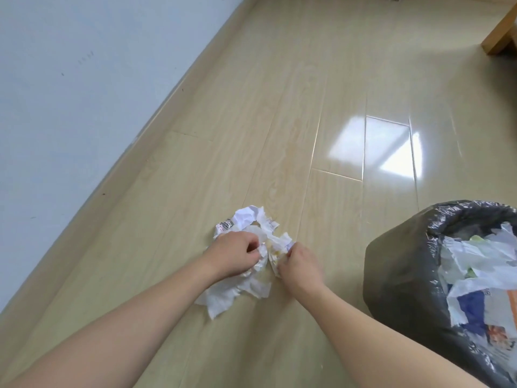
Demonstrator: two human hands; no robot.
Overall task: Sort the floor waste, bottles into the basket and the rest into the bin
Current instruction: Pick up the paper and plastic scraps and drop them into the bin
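A heap of crumpled white paper and wrappers [251, 222] lies on the wooden floor in the lower middle. My left hand [233, 254] grips the left part of the heap, fingers curled into the paper. My right hand [298, 264] pinches the right edge of the same heap. A bin lined with a black bag [402, 264] stands at the lower right, close to my right forearm. It holds torn paper and wrappers. No bottle and no basket are in view.
A pale wall [70, 107] with a skirting board runs diagonally along the left. A wooden furniture leg [500, 35] stands at the top right. Bare shiny floor [321, 107] stretches ahead, with a window reflection.
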